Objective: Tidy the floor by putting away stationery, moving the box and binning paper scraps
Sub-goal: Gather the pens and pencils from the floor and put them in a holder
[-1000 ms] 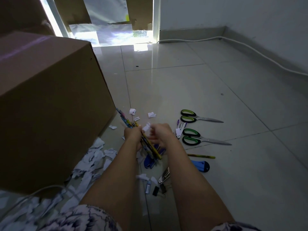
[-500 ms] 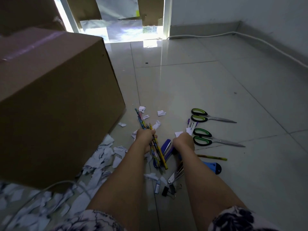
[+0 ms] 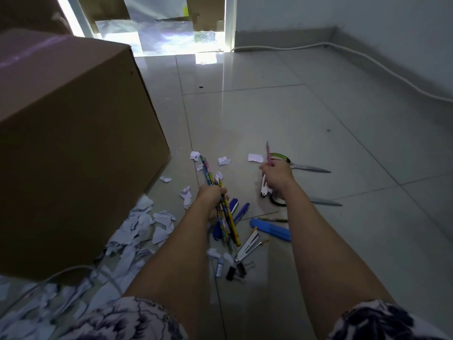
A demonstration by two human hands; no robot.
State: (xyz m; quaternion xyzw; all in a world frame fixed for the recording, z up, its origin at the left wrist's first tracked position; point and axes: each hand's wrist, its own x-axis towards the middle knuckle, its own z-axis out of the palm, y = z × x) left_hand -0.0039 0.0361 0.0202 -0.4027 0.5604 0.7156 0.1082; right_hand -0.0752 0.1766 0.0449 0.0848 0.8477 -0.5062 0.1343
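Your left hand is wrapped round the pencils, right hand pinching a pink pen. Slide it in parallel so they don't splay.

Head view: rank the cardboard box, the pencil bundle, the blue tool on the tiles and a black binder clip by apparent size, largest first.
1. cardboard box, also close to the camera
2. pencil bundle
3. blue tool
4. black binder clip

Head-worn view, forward and down, near the tiled floor.
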